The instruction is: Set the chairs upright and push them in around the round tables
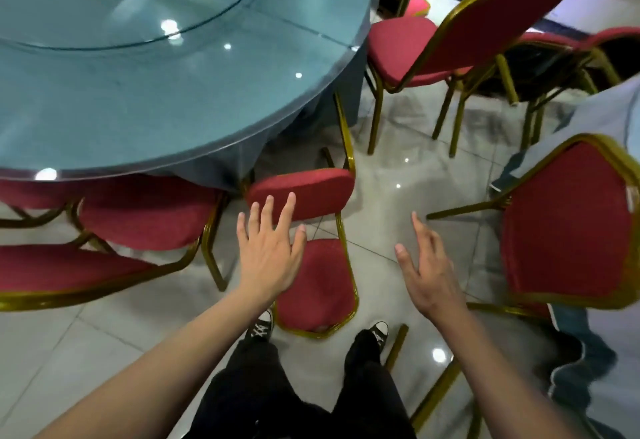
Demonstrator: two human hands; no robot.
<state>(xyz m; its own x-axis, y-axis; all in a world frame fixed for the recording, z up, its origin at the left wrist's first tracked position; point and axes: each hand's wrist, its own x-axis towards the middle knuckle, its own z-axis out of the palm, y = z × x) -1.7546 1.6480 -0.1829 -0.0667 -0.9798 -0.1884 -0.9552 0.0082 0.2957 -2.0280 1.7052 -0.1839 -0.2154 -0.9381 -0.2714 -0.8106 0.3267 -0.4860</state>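
Toppled chair point(317, 251) lies just ahead of my feet, long axis toward the round table point(173, 92). My left hand point(268, 251), nearer, and my right hand point(427, 272) are both spread and empty.

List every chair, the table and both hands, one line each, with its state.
Chair ahead: tipped over on the floor.
Left chair: tipped over, seat at the table edge.
Upper right chair: tilted, not pushed in.
Right chair: tilted, away from the table.
Round table: upright, glass-topped.
Left hand: open, fingers spread, holding nothing.
Right hand: open, holding nothing.
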